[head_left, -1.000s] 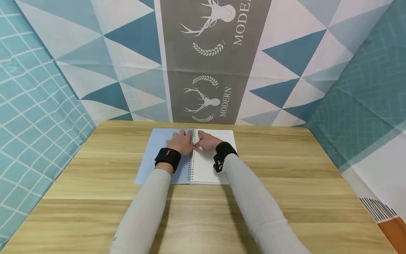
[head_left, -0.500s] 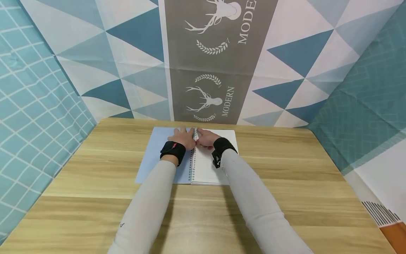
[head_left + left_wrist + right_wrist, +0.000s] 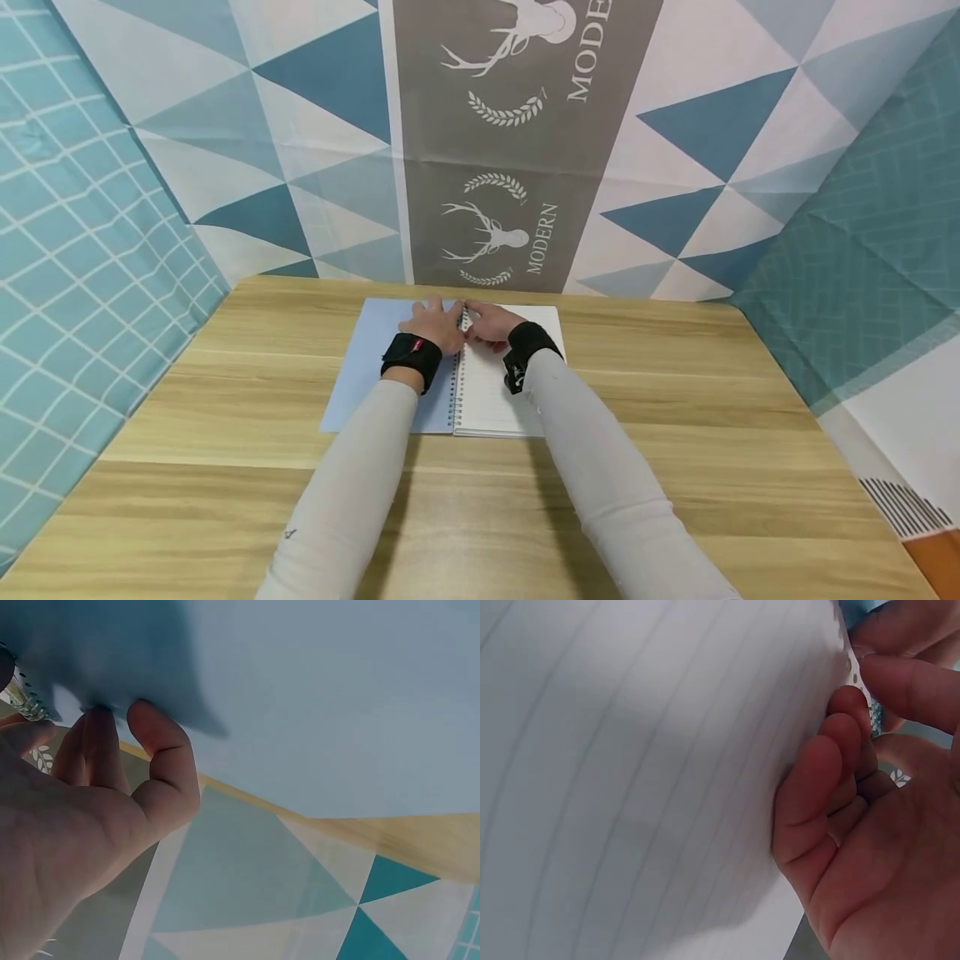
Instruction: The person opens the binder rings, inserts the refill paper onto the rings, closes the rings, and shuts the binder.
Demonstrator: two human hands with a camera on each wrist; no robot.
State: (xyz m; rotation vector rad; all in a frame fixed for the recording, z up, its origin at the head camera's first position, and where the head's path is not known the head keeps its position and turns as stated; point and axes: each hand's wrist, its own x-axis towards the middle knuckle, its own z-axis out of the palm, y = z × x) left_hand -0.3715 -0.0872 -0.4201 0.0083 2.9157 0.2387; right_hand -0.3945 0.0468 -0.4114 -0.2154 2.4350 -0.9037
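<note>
A spiral notebook (image 3: pixel 498 400) lies spread on the wooden table, its lined white page on the right and its pale blue cover (image 3: pixel 360 383) on the left. My left hand (image 3: pixel 437 325) rests at the upper end of the cover; bent fingertips touch it in the left wrist view, with thumb and forefinger beside the wire coil (image 3: pixel 28 701). From the page side, my right hand (image 3: pixel 492 323) reaches the same coil. Its other fingers (image 3: pixel 806 787) curl against the page, while thumb and forefinger lie at the binding. The thumbs meet there; whether either hand pinches the coil is unclear.
The wooden table (image 3: pixel 660 467) extends around the notebook. Behind its far edge hangs a patterned cloth (image 3: pixel 487 150) with deer heads and triangles. Blue checked cloth (image 3: pixel 67 317) covers the left side and teal cloth (image 3: pixel 847 275) the right.
Both hands have drawn closer together at the upper end of the coil. My right hand's fingers have curled in more from a pointing pose. The notebook stays where it was.
</note>
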